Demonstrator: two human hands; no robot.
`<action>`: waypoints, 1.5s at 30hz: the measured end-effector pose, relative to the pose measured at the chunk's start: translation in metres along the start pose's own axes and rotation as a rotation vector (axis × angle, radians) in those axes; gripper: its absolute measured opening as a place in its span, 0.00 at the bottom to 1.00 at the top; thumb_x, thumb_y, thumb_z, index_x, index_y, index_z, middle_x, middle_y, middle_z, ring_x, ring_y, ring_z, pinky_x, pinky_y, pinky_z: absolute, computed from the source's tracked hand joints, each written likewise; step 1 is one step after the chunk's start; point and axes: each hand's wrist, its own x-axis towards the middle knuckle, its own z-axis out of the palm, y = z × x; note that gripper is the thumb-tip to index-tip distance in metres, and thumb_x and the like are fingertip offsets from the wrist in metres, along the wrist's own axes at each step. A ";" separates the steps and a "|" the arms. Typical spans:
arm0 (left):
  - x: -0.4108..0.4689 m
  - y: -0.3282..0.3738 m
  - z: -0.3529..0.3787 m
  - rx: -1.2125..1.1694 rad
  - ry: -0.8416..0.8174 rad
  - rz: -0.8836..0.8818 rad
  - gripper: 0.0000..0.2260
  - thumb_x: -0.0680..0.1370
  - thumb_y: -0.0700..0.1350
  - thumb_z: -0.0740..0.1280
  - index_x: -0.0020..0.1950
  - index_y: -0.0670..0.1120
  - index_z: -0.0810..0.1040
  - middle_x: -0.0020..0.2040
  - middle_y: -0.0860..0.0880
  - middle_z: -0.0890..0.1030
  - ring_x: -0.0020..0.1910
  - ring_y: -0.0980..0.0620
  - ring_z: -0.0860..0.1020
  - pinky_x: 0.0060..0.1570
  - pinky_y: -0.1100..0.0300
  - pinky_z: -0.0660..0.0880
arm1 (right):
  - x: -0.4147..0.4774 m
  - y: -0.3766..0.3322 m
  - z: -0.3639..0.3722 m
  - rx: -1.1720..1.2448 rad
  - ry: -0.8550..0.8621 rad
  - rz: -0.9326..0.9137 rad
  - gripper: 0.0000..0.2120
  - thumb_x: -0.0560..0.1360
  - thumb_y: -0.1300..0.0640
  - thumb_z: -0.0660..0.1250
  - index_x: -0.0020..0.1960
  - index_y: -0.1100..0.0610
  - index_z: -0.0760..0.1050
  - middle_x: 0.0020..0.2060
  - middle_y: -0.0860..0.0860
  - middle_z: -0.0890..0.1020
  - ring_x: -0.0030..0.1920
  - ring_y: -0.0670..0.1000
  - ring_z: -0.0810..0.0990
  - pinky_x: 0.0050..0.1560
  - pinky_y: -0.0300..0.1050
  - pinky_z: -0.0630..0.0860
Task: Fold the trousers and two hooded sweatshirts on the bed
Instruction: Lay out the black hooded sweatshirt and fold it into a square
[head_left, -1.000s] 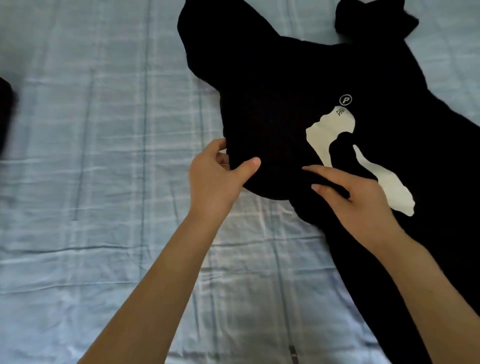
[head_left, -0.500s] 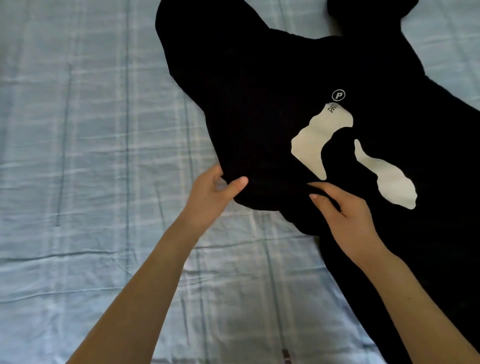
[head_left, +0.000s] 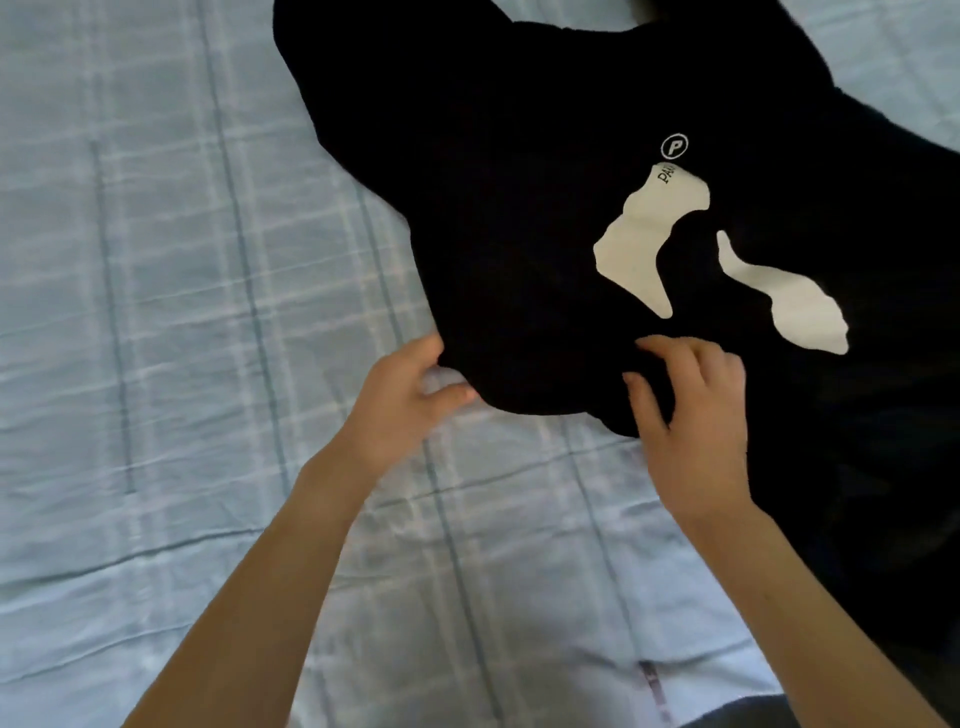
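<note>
— While the left hand (head_left: 402, 402) pinches the hem, where's the garment?
— Black hooded sweatshirt (head_left: 519, 208) spreads from both hands toward the upper right, over the pale blue checked bedsheet (head_left: 156, 312).
— And the right hand (head_left: 691, 415)?
— Fingers curled, gripping bunched black fabric at centre. White patches and a circled P mark the front.
</note>
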 end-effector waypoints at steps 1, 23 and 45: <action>0.000 -0.001 -0.002 -0.016 0.014 0.021 0.16 0.75 0.43 0.73 0.61 0.52 0.79 0.55 0.58 0.82 0.57 0.60 0.79 0.61 0.57 0.74 | -0.015 -0.008 0.002 -0.060 0.125 0.008 0.11 0.78 0.57 0.69 0.59 0.59 0.75 0.52 0.58 0.76 0.52 0.57 0.72 0.52 0.56 0.73; -0.008 -0.012 -0.004 -0.294 0.068 0.053 0.25 0.72 0.41 0.76 0.57 0.57 0.63 0.64 0.45 0.77 0.63 0.54 0.77 0.65 0.58 0.74 | -0.077 -0.045 0.038 0.564 0.160 0.486 0.32 0.75 0.63 0.72 0.69 0.38 0.63 0.63 0.44 0.71 0.58 0.52 0.73 0.58 0.40 0.71; -0.011 0.045 -0.048 -0.203 -0.221 0.085 0.33 0.72 0.42 0.76 0.71 0.63 0.67 0.67 0.61 0.74 0.68 0.63 0.71 0.66 0.66 0.70 | -0.050 -0.058 -0.006 0.810 -0.040 0.363 0.37 0.72 0.66 0.76 0.74 0.45 0.67 0.65 0.49 0.76 0.65 0.46 0.77 0.66 0.43 0.73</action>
